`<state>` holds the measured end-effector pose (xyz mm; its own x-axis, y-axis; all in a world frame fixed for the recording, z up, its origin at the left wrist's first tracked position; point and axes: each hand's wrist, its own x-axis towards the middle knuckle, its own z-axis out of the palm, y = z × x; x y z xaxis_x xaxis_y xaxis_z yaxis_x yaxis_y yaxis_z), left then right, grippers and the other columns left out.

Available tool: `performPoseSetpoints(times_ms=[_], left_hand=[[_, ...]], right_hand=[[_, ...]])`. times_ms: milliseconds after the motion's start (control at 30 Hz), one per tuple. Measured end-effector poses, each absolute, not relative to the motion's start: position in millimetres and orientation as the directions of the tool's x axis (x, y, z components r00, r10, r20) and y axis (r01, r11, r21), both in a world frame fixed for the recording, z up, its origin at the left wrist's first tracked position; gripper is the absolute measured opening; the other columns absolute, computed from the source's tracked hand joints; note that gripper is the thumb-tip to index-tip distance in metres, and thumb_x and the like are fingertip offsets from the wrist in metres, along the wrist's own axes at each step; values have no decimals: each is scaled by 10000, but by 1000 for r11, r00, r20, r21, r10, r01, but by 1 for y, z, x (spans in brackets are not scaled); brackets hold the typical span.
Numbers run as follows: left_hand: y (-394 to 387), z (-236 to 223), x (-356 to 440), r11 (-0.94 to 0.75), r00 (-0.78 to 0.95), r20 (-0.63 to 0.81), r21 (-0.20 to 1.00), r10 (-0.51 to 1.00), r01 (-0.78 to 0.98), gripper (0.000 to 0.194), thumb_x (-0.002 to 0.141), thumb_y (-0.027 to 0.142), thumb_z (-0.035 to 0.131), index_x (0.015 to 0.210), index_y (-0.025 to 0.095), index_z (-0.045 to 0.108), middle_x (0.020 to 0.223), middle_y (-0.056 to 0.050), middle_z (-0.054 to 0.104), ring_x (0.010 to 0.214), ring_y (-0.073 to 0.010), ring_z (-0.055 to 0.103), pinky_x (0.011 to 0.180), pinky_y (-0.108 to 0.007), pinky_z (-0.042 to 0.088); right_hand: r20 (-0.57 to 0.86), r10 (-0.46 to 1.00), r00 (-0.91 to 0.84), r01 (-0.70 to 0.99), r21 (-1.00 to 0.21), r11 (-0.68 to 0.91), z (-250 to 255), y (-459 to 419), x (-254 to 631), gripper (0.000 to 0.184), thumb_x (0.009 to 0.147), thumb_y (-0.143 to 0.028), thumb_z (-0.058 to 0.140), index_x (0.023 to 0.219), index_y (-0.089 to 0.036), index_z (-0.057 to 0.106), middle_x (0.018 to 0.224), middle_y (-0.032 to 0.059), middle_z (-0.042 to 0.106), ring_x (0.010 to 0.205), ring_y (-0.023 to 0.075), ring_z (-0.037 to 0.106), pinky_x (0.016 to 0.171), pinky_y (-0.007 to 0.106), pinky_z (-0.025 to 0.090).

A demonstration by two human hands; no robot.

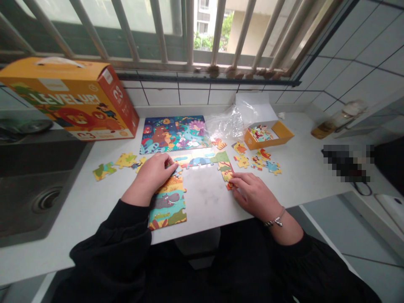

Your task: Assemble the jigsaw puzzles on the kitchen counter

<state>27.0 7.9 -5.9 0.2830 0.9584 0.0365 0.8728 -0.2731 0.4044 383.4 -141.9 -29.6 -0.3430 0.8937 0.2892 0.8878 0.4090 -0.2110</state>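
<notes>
A partly joined jigsaw puzzle (168,202) lies on the white counter: a left block with a grey hippo, a top strip and a short right column. My left hand (155,173) rests over the upper left block, fingers curled together; what is under the fingertips is hidden. My right hand (254,192) pinches a small orange-yellow puzzle piece (229,185) against the lower end of the right column. Loose pieces (126,160) lie left of my left hand. More loose pieces (242,161) lie beyond my right hand.
A finished-looking dark picture puzzle (176,134) lies behind. A large orange box (85,105) stands at left by the sink (28,198). Clear plastic wrap (227,122) and a small open box (271,141) with pieces are at the back. A bottle (339,120) stands right.
</notes>
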Motion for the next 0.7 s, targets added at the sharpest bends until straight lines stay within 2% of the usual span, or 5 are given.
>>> performPoseSetpoints(times_ms=[167, 367, 700], left_hand=[[7, -5, 28, -264, 277, 29, 417, 960, 870, 246, 958, 425, 718, 827, 230, 644, 953, -74, 720, 861, -262, 646, 722, -358, 396], [6, -3, 28, -263, 276, 27, 415, 961, 871, 248, 960, 434, 712, 832, 231, 647, 935, -73, 715, 870, -266, 649, 736, -358, 403], [5, -4, 28, -267, 280, 23, 384, 960, 884, 262, 960, 478, 670, 855, 239, 645, 986, -88, 748, 924, -282, 685, 770, -369, 460]], right_hand=[[274, 896, -349, 883, -223, 413, -35, -132, 378, 471, 1079, -296, 649, 1542, -210, 678, 1571, 173, 690, 1425, 350, 664, 1178, 575, 582], [314, 889, -332, 889, -211, 406, -47, -133, 376, 483, 1104, -342, 613, 1549, -169, 688, 1529, 182, 727, 1406, 367, 687, 1186, 587, 586], [318, 893, -318, 887, -231, 399, -47, -138, 371, 492, 1124, -359, 582, 1576, -189, 679, 1536, 170, 725, 1434, 355, 660, 1215, 579, 563]])
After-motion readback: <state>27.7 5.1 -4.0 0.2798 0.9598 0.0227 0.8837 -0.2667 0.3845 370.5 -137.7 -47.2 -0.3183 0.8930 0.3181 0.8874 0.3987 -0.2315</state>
